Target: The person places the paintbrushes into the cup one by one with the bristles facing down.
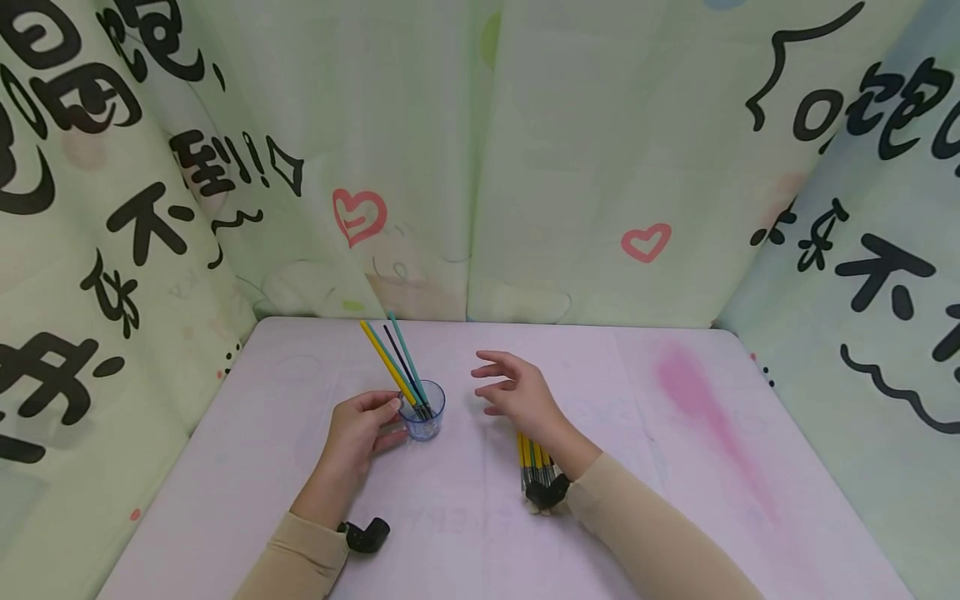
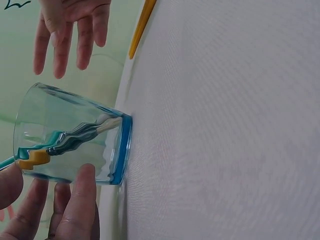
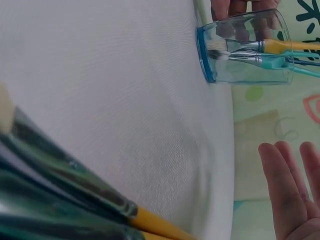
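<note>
Head view: left grip [image 1: 357, 432] holds the cup [image 1: 426, 428] from the left.

“不” [image 1: 147, 223] on left curtain [image 1: 52, 258], “不” [image 1: 883, 265] on right curtain [image 1: 900, 350]

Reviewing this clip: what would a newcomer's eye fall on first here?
Probably the bold black lettering across the curtains on both sides. Next, left of the table's middle, the clear cup with yellow, teal and dark brushes jutting from it, held by the left hand. The pink smear on the table's right side also stands out.
</note>
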Action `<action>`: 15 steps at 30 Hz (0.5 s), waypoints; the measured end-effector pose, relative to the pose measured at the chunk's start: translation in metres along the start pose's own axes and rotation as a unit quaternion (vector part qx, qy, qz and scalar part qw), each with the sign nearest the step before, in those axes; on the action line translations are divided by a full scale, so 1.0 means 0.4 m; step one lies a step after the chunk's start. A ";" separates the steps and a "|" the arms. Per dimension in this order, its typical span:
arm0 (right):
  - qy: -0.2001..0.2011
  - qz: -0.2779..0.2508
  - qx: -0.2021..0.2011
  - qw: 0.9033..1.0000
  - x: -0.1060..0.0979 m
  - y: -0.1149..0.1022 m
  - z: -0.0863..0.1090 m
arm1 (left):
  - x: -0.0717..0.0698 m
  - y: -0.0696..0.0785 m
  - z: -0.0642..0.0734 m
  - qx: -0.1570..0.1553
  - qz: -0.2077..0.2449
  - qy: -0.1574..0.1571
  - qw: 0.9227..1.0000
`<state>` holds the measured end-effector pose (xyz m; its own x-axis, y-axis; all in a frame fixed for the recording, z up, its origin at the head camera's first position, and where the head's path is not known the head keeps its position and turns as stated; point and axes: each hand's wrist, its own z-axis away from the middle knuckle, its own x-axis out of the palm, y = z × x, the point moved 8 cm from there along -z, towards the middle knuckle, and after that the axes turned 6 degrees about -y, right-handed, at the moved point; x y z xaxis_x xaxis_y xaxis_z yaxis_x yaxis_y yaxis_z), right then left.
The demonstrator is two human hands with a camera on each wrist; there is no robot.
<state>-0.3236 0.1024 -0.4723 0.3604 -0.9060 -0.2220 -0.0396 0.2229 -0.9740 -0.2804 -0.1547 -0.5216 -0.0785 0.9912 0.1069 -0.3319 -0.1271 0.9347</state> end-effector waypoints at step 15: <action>0.010 -0.002 0.013 1.000 -0.034 0.021 0.034 | 0.000 0.003 0.005 0.000 0.001 -0.001 1.000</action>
<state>-0.3162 0.1216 -0.4770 0.3420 -0.9139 -0.2189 -0.0145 0.2278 -0.9736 -0.2790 -0.1549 -0.5199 -0.0777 0.9911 0.1085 -0.3317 -0.1283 0.9346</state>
